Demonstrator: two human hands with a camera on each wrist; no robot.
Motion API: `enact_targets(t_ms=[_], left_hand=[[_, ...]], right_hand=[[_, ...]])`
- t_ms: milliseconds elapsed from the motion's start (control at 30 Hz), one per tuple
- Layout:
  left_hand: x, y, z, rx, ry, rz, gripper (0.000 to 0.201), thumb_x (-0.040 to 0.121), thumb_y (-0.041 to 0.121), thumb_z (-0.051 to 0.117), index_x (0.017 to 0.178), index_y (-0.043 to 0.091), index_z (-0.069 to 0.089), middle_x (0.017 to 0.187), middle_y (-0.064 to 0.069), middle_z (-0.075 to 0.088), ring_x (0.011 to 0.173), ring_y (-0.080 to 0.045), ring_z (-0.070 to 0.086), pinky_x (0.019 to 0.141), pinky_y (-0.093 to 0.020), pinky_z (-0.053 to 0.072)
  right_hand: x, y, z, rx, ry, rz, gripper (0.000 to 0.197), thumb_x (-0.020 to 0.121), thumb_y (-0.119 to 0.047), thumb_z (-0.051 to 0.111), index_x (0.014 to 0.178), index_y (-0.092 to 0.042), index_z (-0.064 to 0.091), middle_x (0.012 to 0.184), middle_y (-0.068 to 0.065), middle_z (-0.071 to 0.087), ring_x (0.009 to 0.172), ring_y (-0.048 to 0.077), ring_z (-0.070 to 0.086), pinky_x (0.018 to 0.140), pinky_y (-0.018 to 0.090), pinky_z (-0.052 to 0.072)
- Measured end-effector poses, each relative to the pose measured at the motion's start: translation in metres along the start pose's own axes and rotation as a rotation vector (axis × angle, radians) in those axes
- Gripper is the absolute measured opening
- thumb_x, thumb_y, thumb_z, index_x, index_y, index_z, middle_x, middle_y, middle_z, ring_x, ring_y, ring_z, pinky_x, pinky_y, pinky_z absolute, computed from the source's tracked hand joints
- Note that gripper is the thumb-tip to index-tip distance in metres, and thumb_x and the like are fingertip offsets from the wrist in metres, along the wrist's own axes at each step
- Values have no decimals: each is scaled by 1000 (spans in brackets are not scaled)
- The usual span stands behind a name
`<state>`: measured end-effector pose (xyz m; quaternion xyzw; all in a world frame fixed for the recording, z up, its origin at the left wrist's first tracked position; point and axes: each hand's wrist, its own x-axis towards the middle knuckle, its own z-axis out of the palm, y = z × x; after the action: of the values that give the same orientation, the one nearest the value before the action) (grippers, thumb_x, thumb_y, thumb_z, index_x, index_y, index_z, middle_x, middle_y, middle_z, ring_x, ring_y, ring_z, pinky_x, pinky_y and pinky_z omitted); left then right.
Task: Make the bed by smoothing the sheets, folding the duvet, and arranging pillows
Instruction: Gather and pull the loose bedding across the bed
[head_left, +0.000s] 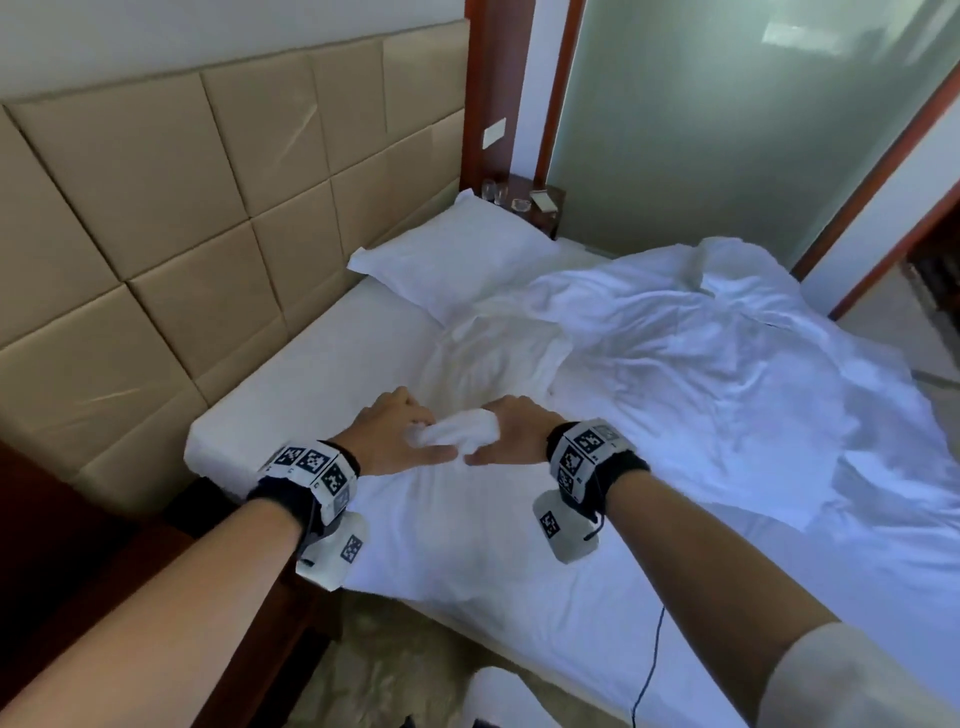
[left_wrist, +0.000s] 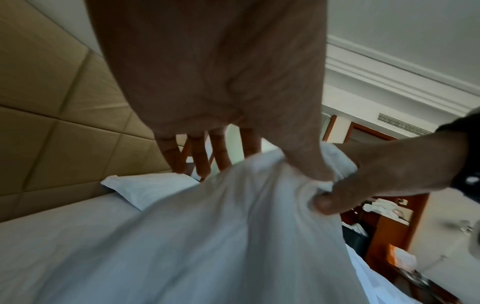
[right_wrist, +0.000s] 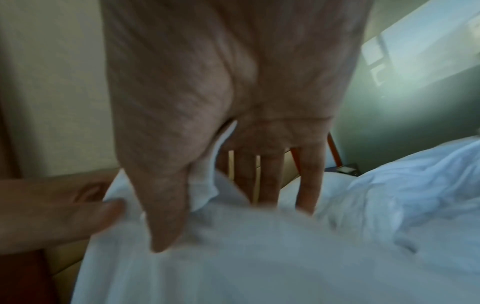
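Observation:
A crumpled white duvet (head_left: 701, 364) covers the right and near part of the bed. My left hand (head_left: 415, 431) and right hand (head_left: 493, 441) meet over the bed's near left part and grip one bunched fold of the duvet (head_left: 457, 434) between them. In the left wrist view my left thumb (left_wrist: 306, 164) pinches the duvet fabric (left_wrist: 233, 226) against the fingers behind it. The right wrist view shows my right thumb (right_wrist: 166, 216) pressed on the same fold (right_wrist: 233, 246). One white pillow (head_left: 457, 254) lies at the headboard, beside bare white sheet (head_left: 322, 353).
A padded beige headboard (head_left: 182, 208) runs along the bed's left side. A wooden nightstand (head_left: 540, 208) with glasses stands beyond the pillow, next to a frosted glass wall (head_left: 727, 130). Dark wooden furniture (head_left: 78, 545) stands at the near left. A thin black cable (head_left: 649, 670) hangs over the near edge.

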<state>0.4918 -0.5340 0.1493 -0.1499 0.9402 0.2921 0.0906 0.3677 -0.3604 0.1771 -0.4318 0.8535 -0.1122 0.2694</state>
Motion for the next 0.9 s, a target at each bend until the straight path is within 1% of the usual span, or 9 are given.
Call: enact_targets(t_ms=[67,133,200,267,433,533,633,767,900], left_hand=[[21,1,-1,-64,-66,53,84,42,97,51,102,40,60,107,10,51,99,-12,53,92,-32,46],[46,0,-2,-151,-83,83,81,48,96,48,96,33,63,98,7,60,85,-8,57,82,-25,49],[73,-1,-5,-151,-79,97,60,70,79,53,89,24,65,92,0,65,77,-11,57,76,-26,48],[103,-6,-6,-124,-70,110,40,87,56,58,85,17,64,88,-4,66,77,-16,59,75,-28,49],[173,-9,-8,-48,-96,115,17,94,28,58,92,12,65,86,1,63,77,-15,58,71,-23,46],[211,-2,-2,-15,-92,116,13,94,23,57,100,13,63,91,1,61,80,-17,58,78,-32,53],[245,8,15,85,-156,141,24,93,27,56,115,17,55,109,-2,56,96,-22,59,89,-39,50],[293,20,39,240,-202,218,46,91,31,57,133,26,40,132,-2,42,122,-24,45,101,-45,39],[341,35,55,446,-225,367,70,87,15,59,146,31,25,152,0,24,137,-24,30,105,-46,32]], right_hand=[[4,15,-13,33,-31,52,58,76,-58,74,121,-24,60,111,-4,62,105,19,60,88,33,50],[15,33,-22,133,-9,120,55,76,-70,65,113,-28,64,101,-10,64,95,11,61,87,31,51],[34,55,-29,172,71,165,44,84,-67,58,99,-27,67,92,-9,66,88,10,62,85,31,51],[55,79,-36,178,125,210,29,92,-51,58,94,-24,67,94,-3,66,92,17,64,89,36,53],[97,135,-43,88,2,335,18,95,-30,55,101,-21,68,119,5,64,109,23,60,96,39,50],[111,163,-42,80,-59,399,22,96,-32,55,108,-19,67,127,4,59,115,24,58,98,38,49],[120,187,-36,95,-118,460,32,98,-35,54,123,-17,60,132,5,56,118,24,55,99,37,47],[139,210,-32,133,-105,525,40,97,-34,53,134,-19,50,135,3,55,124,22,51,103,38,43],[160,225,-34,189,-47,591,37,94,-37,54,129,-26,52,130,2,59,115,21,57,99,39,46]])
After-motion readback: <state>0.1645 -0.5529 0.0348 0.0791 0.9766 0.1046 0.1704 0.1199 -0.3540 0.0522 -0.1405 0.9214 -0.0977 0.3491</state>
